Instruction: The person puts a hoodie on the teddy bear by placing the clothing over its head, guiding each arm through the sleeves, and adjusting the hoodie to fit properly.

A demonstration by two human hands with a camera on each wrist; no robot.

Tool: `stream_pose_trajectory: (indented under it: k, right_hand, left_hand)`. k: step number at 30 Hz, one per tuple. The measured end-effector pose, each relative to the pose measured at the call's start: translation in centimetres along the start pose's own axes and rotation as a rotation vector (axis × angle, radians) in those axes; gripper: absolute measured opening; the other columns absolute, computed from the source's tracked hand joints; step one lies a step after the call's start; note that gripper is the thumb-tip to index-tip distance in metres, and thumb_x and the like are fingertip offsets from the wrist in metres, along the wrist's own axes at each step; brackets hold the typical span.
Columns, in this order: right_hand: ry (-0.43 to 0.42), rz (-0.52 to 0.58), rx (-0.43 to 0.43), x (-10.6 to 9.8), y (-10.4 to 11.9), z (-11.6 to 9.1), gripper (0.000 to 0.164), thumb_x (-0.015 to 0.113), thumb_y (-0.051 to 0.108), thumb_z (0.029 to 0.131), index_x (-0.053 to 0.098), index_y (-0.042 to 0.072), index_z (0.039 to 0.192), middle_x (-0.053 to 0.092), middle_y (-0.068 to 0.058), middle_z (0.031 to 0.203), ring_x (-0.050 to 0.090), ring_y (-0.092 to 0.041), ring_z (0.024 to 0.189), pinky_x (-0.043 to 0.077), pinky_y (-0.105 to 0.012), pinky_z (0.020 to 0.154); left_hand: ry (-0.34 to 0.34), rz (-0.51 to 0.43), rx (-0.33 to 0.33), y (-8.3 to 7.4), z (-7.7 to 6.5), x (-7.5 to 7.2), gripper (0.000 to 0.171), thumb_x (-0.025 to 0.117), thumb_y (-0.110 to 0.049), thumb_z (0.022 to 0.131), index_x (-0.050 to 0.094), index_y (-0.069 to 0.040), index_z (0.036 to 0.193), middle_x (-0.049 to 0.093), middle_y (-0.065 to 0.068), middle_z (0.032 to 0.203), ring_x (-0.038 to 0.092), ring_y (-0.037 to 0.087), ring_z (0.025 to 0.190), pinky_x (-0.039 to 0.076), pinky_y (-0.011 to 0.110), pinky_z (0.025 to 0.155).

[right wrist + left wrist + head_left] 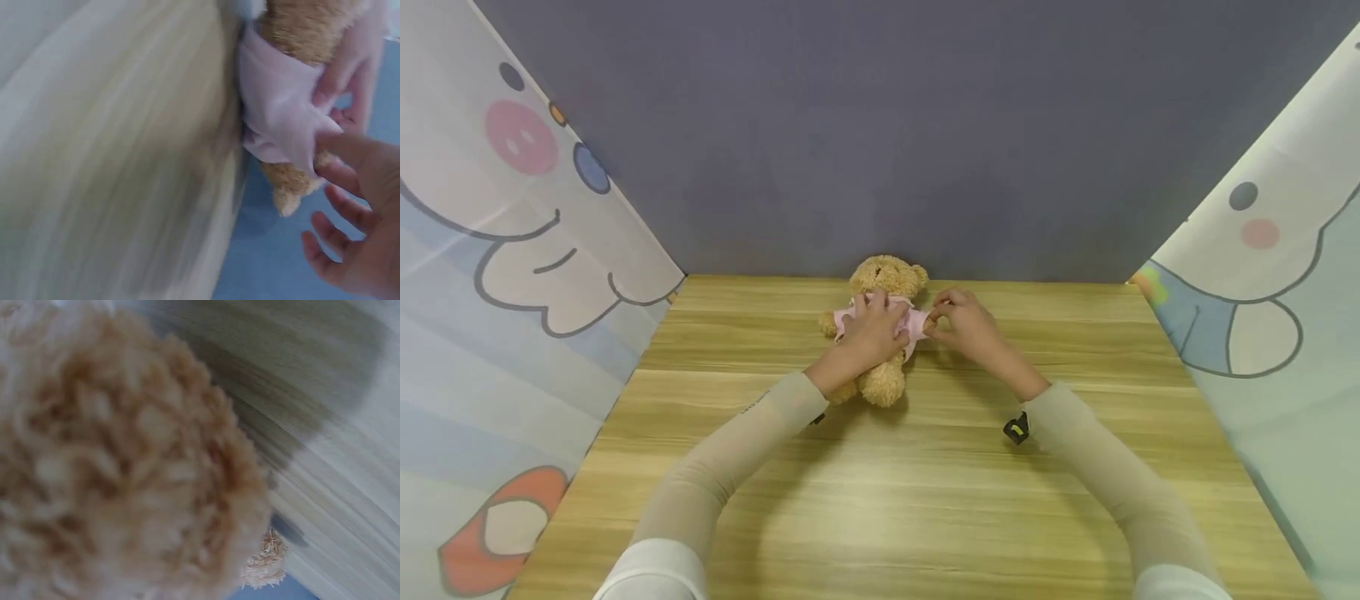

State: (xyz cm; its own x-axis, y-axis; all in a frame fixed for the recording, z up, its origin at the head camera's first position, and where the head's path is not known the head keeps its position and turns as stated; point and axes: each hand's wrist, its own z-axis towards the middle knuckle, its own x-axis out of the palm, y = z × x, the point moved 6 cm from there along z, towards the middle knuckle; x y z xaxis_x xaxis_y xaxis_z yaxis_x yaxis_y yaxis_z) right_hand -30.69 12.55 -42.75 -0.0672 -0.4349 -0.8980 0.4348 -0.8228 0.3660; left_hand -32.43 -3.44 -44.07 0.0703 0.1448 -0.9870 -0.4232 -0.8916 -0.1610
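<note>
A curly tan teddy bear (883, 387) in a pink shirt (917, 323) lies at the table's far edge, its head against the grey panel. Across its chest lies my left hand (874, 329), fingers bent and holding the bear through the shirt. My right hand (970, 329) is at the bear's arm on the right, thumb and forefinger pinching the sleeve end near the paw. In the right wrist view, the other fingers of that hand (369, 212) are spread off the cloth. Blurred tan fur (125, 462) fills much of the left wrist view.
The wood-grain table (880, 500) stretches toward me. Behind it rises a grey panel (910, 142), and cartoon-printed sheets (587, 275) hang at both sides. A small black strap piece (1017, 428) shows beneath the right wrist.
</note>
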Motion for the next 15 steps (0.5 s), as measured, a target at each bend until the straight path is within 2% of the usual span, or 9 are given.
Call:
stream_pose_trajectory:
  k: [4,8,12,15]
  right_hand:
    - [-0.075,-0.091,-0.022,0.0,0.3,0.2,0.017,0.073,0.025,0.095,0.077,0.008,0.094,0.063,-0.012,0.123,0.057,-0.036,0.114,0.052,-0.047,0.093]
    - [-0.144,-0.13,0.013,-0.2,-0.8,0.6,0.013,0.073,0.021,0.091,0.076,0.008,0.089,0.064,-0.011,0.121,0.057,-0.038,0.116,0.053,-0.052,0.087]
    - [-0.109,-0.082,0.049,0.0,-1.8,0.9,0.012,0.073,0.018,0.092,0.075,0.006,0.092,0.061,-0.012,0.123,0.054,-0.039,0.118,0.05,-0.052,0.092]
    - [-0.05,-0.013,0.049,0.2,-1.8,0.9,0.016,0.07,0.019,0.094,0.074,0.004,0.098,0.059,-0.015,0.125,0.054,-0.041,0.118,0.049,-0.052,0.095]
  left_hand:
    - [0.027,0.043,0.044,-0.3,-0.1,0.0,0.019,0.051,-0.04,0.105,0.059,-0.031,0.119,0.038,0.011,0.127,0.034,0.041,0.111,0.051,0.065,0.076]
    - [0.044,0.045,0.071,-0.7,-0.2,-0.2,0.013,0.054,-0.035,0.105,0.063,-0.029,0.112,0.038,0.009,0.123,0.033,0.04,0.111,0.051,0.065,0.075]
    - [0.057,0.022,0.059,-0.7,-0.2,-0.2,0.008,0.058,-0.034,0.103,0.062,-0.027,0.107,0.036,0.006,0.122,0.03,0.039,0.115,0.05,0.065,0.076]
    - [0.056,0.01,0.033,-0.6,-0.1,0.0,0.015,0.058,-0.035,0.102,0.062,-0.027,0.115,0.036,0.009,0.127,0.028,0.043,0.119,0.049,0.068,0.078]
